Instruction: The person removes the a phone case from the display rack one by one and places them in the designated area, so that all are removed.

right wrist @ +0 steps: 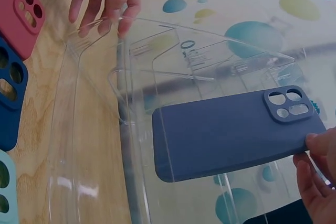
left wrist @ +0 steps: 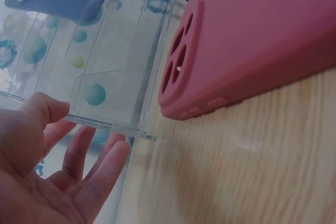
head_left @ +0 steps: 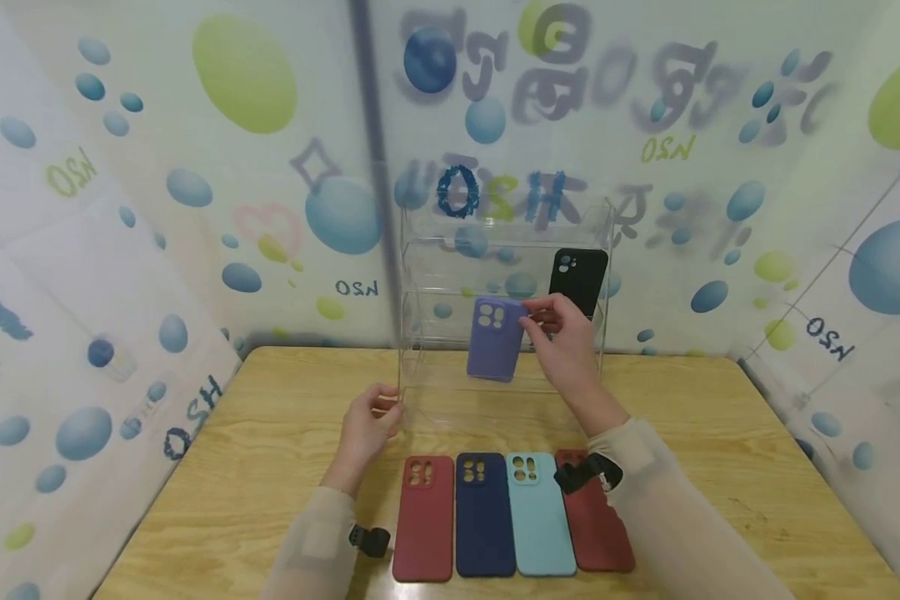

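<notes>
My right hand (head_left: 567, 343) pinches a purple phone case (head_left: 492, 340) by its upper right edge, thumb in front. The case hangs upright before a clear tiered display stand (head_left: 412, 387), its camera cutouts at the top. In the right wrist view the same phone case (right wrist: 226, 135) looks blue-grey. My left hand (head_left: 369, 429) grips the stand's lower left side edge. The left wrist view has the thumb on one face of that clear edge (left wrist: 113, 125) and the fingers behind it. A black phone case (head_left: 579, 279) stands in the stand at right, behind my right hand.
Along the table (head_left: 270, 467) in front of the stand lie a red case (head_left: 424, 533), a navy case (head_left: 484, 529), a light blue case (head_left: 543, 529) and a dark red case (head_left: 598, 533), partly under my right wrist. A patterned translucent curtain (head_left: 255, 167) hangs behind the table.
</notes>
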`<state>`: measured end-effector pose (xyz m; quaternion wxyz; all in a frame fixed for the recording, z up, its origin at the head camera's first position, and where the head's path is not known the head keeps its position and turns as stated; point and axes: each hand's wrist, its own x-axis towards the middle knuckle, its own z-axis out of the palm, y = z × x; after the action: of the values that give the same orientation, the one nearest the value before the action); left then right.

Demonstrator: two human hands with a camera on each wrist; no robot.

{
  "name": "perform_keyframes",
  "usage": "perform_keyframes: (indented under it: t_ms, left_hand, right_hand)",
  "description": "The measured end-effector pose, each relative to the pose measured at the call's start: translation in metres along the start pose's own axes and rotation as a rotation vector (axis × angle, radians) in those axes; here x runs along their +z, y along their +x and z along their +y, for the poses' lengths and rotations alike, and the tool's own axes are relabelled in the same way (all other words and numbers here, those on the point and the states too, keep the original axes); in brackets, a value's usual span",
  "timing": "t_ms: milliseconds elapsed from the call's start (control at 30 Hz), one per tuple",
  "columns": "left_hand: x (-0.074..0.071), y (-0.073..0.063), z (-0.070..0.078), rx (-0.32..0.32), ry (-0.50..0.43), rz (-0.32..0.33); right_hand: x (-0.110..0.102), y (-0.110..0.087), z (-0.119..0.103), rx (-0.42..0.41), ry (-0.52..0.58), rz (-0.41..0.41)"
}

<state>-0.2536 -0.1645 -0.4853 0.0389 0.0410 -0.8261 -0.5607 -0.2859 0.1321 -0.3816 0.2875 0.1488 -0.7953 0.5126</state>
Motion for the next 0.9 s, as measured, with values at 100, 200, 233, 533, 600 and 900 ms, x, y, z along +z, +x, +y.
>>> perform_keyframes:
  t_ms: [100, 200, 233, 533, 600, 900]
  left_hand:
    - [-0.001, 0.001, 0.000, 0.002, 0.002, 0.000]
    - [-0.001, 0.001, 0.000, 0.003, 0.007, -0.004]
    - [-0.001, 0.001, 0.000, 0.003, 0.009, -0.006]
    - [0.000, 0.002, 0.001, -0.002, 0.013, 0.001]
    - [0.001, 0.001, 0.001, 0.005, 0.015, 0.003]
    - [-0.001, 0.000, 0.001, 0.007, 0.016, -0.004]
  right_hand:
    - [-0.005, -0.001, -0.004, -0.008, 0.048, 0.025]
    - [-0.012, -0.003, -0.008, -0.016, 0.060, 0.055]
    - [-0.015, -0.004, -0.010, -0.017, 0.061, 0.062]
    - [-0.040, -0.016, -0.020, 0.039, 0.066, 0.045]
    - [-0.046, -0.020, -0.020, 0.070, 0.050, 0.026]
    - [-0.078, -0.039, -0.012, 0.153, -0.064, -0.044]
